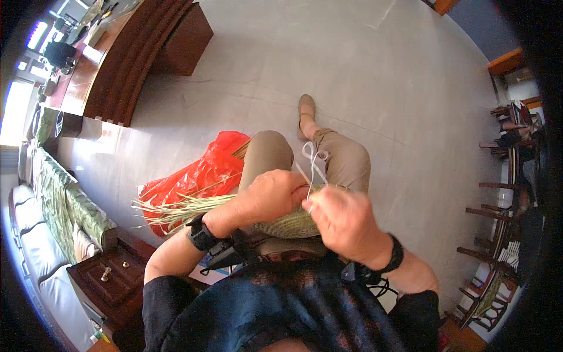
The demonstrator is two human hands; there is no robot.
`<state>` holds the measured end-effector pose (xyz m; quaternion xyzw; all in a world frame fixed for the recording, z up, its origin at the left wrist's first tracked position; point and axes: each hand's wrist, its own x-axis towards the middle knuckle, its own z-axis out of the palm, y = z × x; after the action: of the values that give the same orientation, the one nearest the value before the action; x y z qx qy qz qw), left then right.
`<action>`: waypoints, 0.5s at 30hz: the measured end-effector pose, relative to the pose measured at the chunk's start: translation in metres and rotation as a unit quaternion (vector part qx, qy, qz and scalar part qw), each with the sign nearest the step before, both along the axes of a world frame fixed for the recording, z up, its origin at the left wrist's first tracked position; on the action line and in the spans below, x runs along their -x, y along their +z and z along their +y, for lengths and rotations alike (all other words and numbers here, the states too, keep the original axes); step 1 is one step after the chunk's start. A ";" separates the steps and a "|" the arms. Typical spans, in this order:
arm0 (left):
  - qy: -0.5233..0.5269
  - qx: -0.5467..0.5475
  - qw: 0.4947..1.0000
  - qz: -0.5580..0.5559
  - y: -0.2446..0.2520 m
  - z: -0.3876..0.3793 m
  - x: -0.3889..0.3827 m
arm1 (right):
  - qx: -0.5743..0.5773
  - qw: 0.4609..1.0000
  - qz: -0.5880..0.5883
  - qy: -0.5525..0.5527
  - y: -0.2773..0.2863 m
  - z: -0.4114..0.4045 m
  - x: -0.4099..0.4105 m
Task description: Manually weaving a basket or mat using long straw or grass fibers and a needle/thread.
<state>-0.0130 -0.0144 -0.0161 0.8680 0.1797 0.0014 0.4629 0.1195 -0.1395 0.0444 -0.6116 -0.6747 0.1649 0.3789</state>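
Note:
Over my lap lies a coiled, woven piece of greenish plant fibre, partly covered by my hands. Long loose pale-green strands fan out from it to the left. My left hand is closed at the upper edge of the woven piece, its fingertips at a thin white strip. My right hand, slightly blurred, pinches the same white strip between thumb and forefinger. The strip's free part rises in loops above both hands, between my knees. What else the fingers cover is hidden.
A red plastic bag with brown stalks lies left of my knees. A dark wooden cabinet and a cushioned sofa stand at the left. A large wooden desk is at the upper left, with wooden chairs along the right.

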 end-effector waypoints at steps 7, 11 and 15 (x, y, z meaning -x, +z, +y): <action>0.014 0.053 0.998 0.007 0.004 0.004 -0.002 | -0.032 0.999 -0.011 -0.001 -0.036 -0.018 0.016; 0.017 0.038 0.999 0.032 0.006 0.003 -0.005 | -0.026 0.999 -0.041 0.021 -0.033 -0.018 0.014; 0.015 0.036 0.999 -0.012 -0.006 0.005 -0.006 | 0.033 0.997 -0.069 -0.010 -0.011 -0.042 -0.014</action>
<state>-0.0073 -0.0090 -0.0220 0.8477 0.1873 0.0128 0.4961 0.1333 -0.1812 0.0330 -0.6403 -0.6873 0.1409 0.3127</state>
